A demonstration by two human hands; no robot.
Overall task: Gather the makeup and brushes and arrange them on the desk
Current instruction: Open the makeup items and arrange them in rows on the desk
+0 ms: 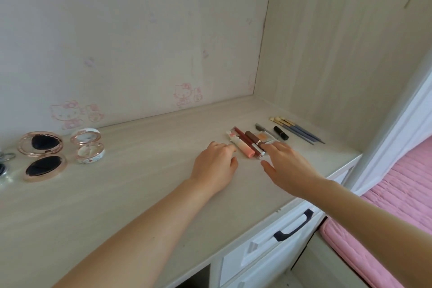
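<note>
A row of makeup lies on the right part of the desk (145, 170): a peach tube (243, 147), a dark red pencil (243, 138), a brown lip gloss (254, 141), a small orange compact (264, 137), a black lipstick (281, 133) and several brushes (297, 131). My left hand (216, 166) rests on the desk with fingers curled, its fingertips touching the near end of the peach tube. My right hand (286, 166) hovers with fingers spread, its fingertips at the lip gloss's silver end. Neither hand holds anything.
At the far left stand an open rose-gold compact (42, 155) and an open white compact (88, 146). A wall rises behind the desk and a panel at its right. A drawer with a dark handle (294, 227) is below the front edge. A pink bed (392, 194) lies to the right.
</note>
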